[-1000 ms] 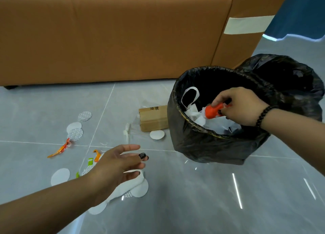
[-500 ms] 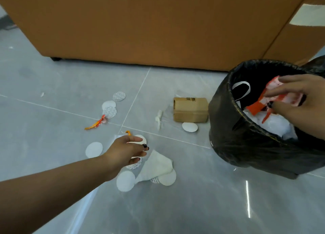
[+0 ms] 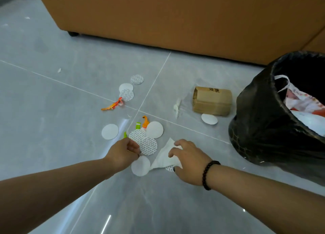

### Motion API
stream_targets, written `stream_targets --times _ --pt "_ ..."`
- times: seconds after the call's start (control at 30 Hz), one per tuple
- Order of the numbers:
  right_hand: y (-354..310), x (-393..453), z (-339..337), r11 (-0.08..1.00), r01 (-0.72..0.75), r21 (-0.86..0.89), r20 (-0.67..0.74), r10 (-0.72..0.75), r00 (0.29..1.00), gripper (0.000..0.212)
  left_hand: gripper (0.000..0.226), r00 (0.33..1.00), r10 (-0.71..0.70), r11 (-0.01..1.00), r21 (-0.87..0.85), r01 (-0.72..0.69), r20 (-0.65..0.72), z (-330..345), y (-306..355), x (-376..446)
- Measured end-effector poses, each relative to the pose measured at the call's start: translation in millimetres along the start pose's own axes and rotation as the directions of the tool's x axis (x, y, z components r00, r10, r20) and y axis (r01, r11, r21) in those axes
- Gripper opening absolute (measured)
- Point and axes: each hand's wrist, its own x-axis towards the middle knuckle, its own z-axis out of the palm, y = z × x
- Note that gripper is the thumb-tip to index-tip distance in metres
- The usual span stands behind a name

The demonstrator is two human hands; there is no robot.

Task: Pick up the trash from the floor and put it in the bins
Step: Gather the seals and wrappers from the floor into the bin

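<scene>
Several white round seals lie on the grey floor, some printed, some plain. My left hand (image 3: 124, 152) pinches the edge of a printed seal (image 3: 147, 145) at the pile's near side. My right hand (image 3: 189, 160) lies over a crumpled white tissue (image 3: 162, 157), fingers curled onto it. A plain seal (image 3: 140, 166) sits between the two hands. Orange wrapper scraps (image 3: 113, 105) and green scraps (image 3: 138, 125) lie among the seals. The bin with a black liner (image 3: 260, 121) stands at the right, holding wrappers and tissue.
A small brown paper bag (image 3: 212, 101) lies on its side left of the bin, a plain seal (image 3: 209, 119) in front of it. A brown sofa (image 3: 175, 13) runs along the back. More seals (image 3: 136, 79) lie further out.
My right hand let go of the red and white wrapper in the bin and came down onto the tissue. My left hand closed on the printed seal. The view shifted left.
</scene>
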Motion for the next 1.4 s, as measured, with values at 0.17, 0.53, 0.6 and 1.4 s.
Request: stream_targets --times 0.17,0.53,0.6,1.4 --pt "15 17 43 0.987 -0.038 -0.159 0.158 0.063 0.985 0.062 0.023 0.985 0.116 0.965 0.22 -0.143 0.131 11 -11 -5" --pt "44 21 33 0.994 -0.106 0.026 -0.135 0.109 0.985 0.041 0.052 0.89 0.288 0.7 0.556 -0.447 0.353 25 -14 3" --pt "46 24 33 0.975 -0.179 0.132 -0.148 0.198 0.969 0.05 0.055 0.883 0.251 0.601 0.651 -0.464 0.397 24 -15 5" --pt "68 -10 18 0.966 -0.255 0.039 -0.086 0.258 0.962 0.019 0.028 0.872 0.409 0.626 0.612 -0.483 0.27 24 11 35"
